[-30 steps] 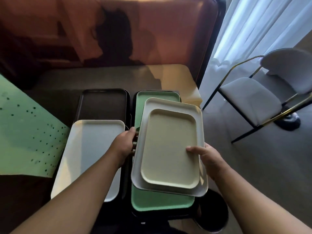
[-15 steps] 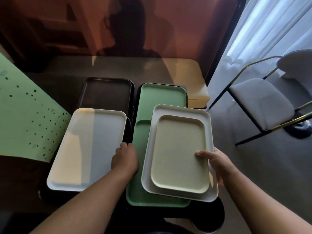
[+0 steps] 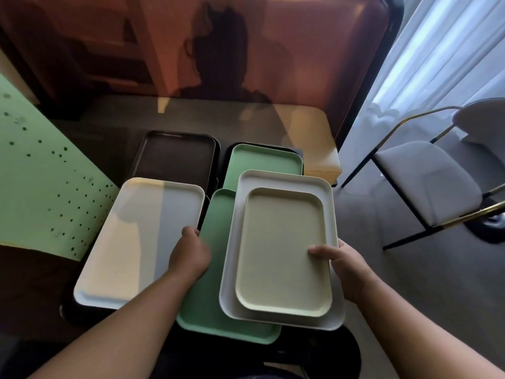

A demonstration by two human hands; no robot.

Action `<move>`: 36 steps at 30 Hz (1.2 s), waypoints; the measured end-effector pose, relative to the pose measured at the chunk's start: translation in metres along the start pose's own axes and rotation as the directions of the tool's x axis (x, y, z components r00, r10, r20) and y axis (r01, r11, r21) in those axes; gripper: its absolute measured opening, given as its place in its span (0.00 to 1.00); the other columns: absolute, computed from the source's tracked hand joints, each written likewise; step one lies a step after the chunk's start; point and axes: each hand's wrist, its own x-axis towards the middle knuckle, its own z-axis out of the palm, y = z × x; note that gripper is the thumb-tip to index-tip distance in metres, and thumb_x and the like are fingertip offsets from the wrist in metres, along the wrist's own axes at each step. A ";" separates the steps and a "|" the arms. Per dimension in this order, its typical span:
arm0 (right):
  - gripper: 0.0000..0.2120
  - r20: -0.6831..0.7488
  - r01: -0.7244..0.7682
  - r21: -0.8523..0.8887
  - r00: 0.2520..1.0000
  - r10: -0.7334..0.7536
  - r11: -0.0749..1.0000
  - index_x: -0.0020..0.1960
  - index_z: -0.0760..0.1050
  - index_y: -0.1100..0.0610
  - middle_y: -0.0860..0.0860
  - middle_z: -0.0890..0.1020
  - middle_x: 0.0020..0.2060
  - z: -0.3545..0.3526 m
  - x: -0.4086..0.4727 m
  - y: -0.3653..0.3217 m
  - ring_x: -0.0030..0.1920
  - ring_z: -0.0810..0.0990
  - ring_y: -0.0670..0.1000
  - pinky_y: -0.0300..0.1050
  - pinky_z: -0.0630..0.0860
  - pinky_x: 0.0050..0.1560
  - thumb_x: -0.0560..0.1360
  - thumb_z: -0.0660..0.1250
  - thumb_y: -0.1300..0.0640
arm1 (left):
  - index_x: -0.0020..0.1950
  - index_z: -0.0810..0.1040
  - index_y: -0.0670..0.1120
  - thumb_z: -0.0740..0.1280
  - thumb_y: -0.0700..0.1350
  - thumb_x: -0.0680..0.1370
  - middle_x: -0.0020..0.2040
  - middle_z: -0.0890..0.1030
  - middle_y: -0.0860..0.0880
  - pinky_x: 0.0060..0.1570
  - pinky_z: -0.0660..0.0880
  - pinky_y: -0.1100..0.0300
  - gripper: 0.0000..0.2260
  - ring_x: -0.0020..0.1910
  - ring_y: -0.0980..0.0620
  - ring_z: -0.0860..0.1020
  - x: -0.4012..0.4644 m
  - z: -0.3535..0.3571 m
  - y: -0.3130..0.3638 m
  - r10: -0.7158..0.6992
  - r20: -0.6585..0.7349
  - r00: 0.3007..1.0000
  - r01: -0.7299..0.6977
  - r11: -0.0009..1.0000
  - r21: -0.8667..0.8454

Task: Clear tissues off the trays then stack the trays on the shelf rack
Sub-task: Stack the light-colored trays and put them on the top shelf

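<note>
Trays held in both hands now sit lower and nearer the person than a second ago, pulled back so that a second green tray (image 3: 263, 162) shows beyond them on the dark table (image 3: 114, 138). The held pile is three deep: a green tray (image 3: 207, 291) at the bottom, a white tray (image 3: 232, 269) on it, and a smaller beige tray (image 3: 284, 250) nested on top.

The left hand (image 3: 190, 254), which earlier gripped the pile's left edge higher up, is curled closed at the left rim of the green tray, its fingers hidden underneath. The right hand (image 3: 341, 265) clasps the right edge of the white and beige trays, thumb pressed flat on the beige surface and fingers tucked under, much as before.

To the left lies a large pale grey tray (image 3: 136, 242), its near end resting over a black tray edge, with another black tray (image 3: 175, 160) behind it; both are unmoved. A green dotted sheet (image 3: 41, 187) lies at far left. A padded chair (image 3: 426, 184) with a brass-coloured frame stands to the right on the floor, well apart from the pile, beside a white curtain (image 3: 437, 50). No tissue shows on any tray.
</note>
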 end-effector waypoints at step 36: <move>0.26 0.013 0.204 -0.224 0.978 -0.206 0.953 0.69 0.66 0.55 0.57 0.83 0.53 0.146 0.014 -0.021 0.48 0.85 0.57 0.53 0.84 0.47 0.75 0.73 0.64 | 0.66 0.76 0.42 0.74 0.45 0.75 0.55 0.86 0.40 0.56 0.80 0.41 0.20 0.53 0.39 0.85 0.042 -0.107 -0.014 0.179 0.419 0.890 0.222 0.633 -0.742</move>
